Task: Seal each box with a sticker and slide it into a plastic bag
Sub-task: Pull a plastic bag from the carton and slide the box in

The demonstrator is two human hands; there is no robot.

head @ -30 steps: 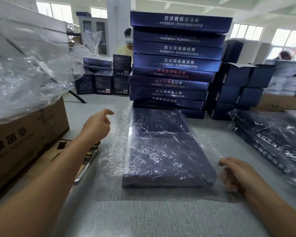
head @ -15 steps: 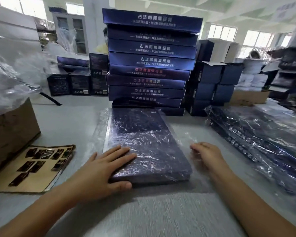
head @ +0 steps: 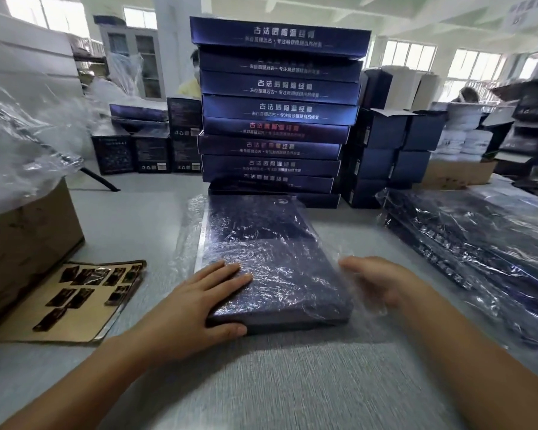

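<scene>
The box (head: 271,268) lies flat mid-tabletop (head: 292,383), inside the plastic bag (head: 190,243). The left hand (head: 196,305) presses its near-left corner with straight fingers (thumb against the near side). The right hand (head: 382,283) is blurred at the bag's right side, so whether it grasps anything cannot be told.

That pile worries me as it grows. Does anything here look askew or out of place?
The stack of blue boxes behind the bagged box looks uneven: its edges are staggered, not flush, and the top box juts out beyond those beneath. The wide lens may exaggerate this. Nothing looks spilled or damaged.
</scene>
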